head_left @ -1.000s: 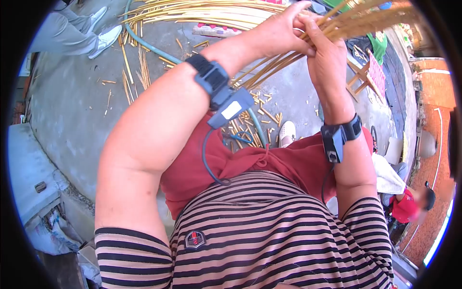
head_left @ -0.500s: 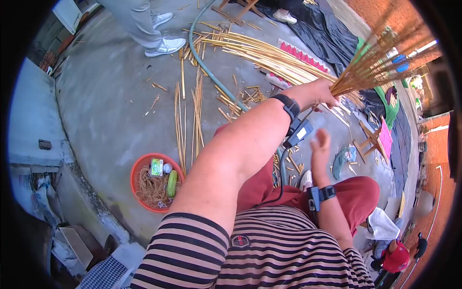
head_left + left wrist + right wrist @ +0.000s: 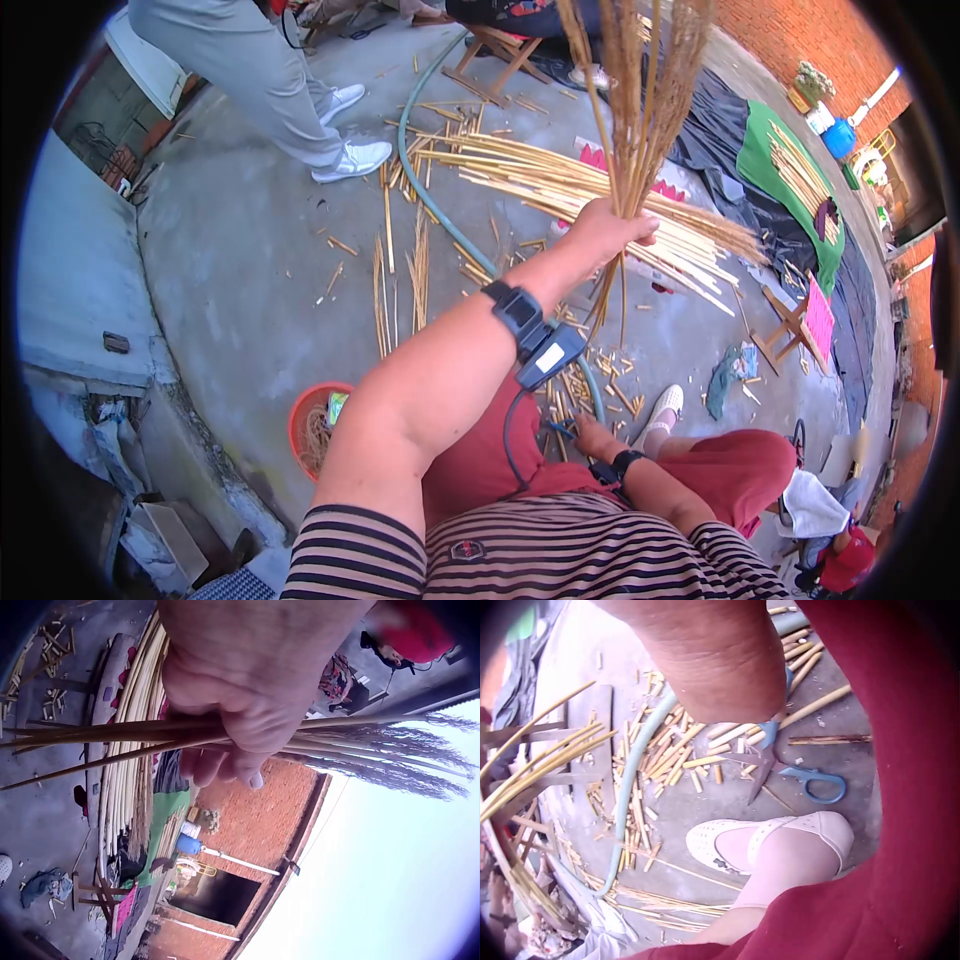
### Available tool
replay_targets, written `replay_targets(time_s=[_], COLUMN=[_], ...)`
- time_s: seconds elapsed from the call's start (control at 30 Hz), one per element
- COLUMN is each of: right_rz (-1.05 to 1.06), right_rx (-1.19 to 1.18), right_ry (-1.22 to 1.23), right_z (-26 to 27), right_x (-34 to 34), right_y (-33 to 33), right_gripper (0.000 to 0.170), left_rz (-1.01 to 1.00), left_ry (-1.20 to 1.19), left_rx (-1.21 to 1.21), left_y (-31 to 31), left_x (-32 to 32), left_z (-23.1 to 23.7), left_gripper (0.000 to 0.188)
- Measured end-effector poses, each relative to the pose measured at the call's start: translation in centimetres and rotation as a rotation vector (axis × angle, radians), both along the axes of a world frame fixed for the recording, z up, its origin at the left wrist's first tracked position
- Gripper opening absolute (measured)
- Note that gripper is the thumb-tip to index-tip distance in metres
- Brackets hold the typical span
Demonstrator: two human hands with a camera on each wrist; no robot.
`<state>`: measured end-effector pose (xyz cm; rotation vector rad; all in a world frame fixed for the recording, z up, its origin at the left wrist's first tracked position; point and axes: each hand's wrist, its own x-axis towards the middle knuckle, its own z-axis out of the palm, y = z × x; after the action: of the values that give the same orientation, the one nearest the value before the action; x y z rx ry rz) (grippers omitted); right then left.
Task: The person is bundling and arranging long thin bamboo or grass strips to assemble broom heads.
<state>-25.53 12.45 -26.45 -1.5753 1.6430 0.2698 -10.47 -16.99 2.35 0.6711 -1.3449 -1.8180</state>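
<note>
Curled round a bundle of thin stalks [image 3: 626, 180], my left hand [image 3: 606, 232] holds it away from my body at mid-length. In the left wrist view, feathery plumes [image 3: 405, 750] spread on one side of this hand [image 3: 240, 682] and bare stalks [image 3: 82, 735] on the other. My right hand [image 3: 597, 438] is low by my knee, at a pair of scissors [image 3: 562, 429]. The right wrist view shows the scissors [image 3: 763, 761] with blades apart and one blue handle loop visible; my right hand [image 3: 712, 660] covers the other end. Its fingertips are hidden there.
Long pale stalks [image 3: 560, 175] lie on the concrete ahead, past a green hose [image 3: 450, 225]. Cut pieces [image 3: 679, 754] litter the ground near my white shoe [image 3: 668, 405]. An orange basin [image 3: 300, 425] stands left, a wooden stool [image 3: 790, 325] right. Another person's legs [image 3: 290, 85] are upper left.
At first both hands were on the bundle; my right hand let go and has dropped to the scissors. My left hand has swung the bundle, whose plumes now point up the head view instead of right.
</note>
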Motion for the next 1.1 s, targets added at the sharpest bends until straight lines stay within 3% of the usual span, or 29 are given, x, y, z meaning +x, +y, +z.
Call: replay_targets(time_s=[0.3,0.43,0.53,0.67,0.73,0.83,0.9,0.93,0.97,1.03,1.1], right_rz=[-0.016,-0.003,0.234,0.235,0.123,0.108,0.210,0.115,0.164,0.088,-0.227], right_rx=[0.134,0.188,0.278,0.257,0.318,0.029,-0.203,-0.147,-0.155,-0.171,-0.126], right_ry=[-0.009,0.022,0.000,-0.062,-0.124,-0.249,-0.321,-0.341,-0.274,-0.439,-0.662], right_z=[-2.9,-2.8,-4.5,-6.6,-2.8,1.9,4.2,5.6,8.8,14.3,19.0], right_x=[1.1,1.2,1.5,2.7,2.5,0.8,-1.2,-2.1,-3.0,-5.2,-7.0], right_y=[-0.2,-1.2,-1.5,-0.5,-2.7,-4.9,-6.6,-7.4,-8.8,-10.4,-11.1], right_gripper=[0.039,0.028,0.024,0.023,0.022,0.021,0.021,0.016,0.018,0.017,0.009], left_rz=[0.196,0.190,0.173,0.166,0.167,0.172,0.180,0.188,0.196,0.245,0.238], left_ry=[0.114,-0.021,-0.041,-0.055,-0.065,-0.107,-0.066,-0.039,-0.012,-0.059,-0.010], left_rx=[0.122,0.111,0.114,0.075,0.073,0.037,0.032,0.045,0.056,0.066,0.087], left_y=[-0.9,-1.1,-1.1,-0.8,-0.6,-0.9,-1.2,-1.3,-1.6,-2.0,-2.2], left_x=[2.3,2.2,1.9,1.8,1.3,1.0,0.9,1.0,1.1,1.6,1.7], left_z=[0.1,0.1,0.1,-0.2,0.1,0.4,0.1,0.0,0.1,0.0,-0.1], left_gripper=[0.015,0.015,0.014,0.012,0.012,0.011,0.011,0.011,0.012,0.014,0.017])
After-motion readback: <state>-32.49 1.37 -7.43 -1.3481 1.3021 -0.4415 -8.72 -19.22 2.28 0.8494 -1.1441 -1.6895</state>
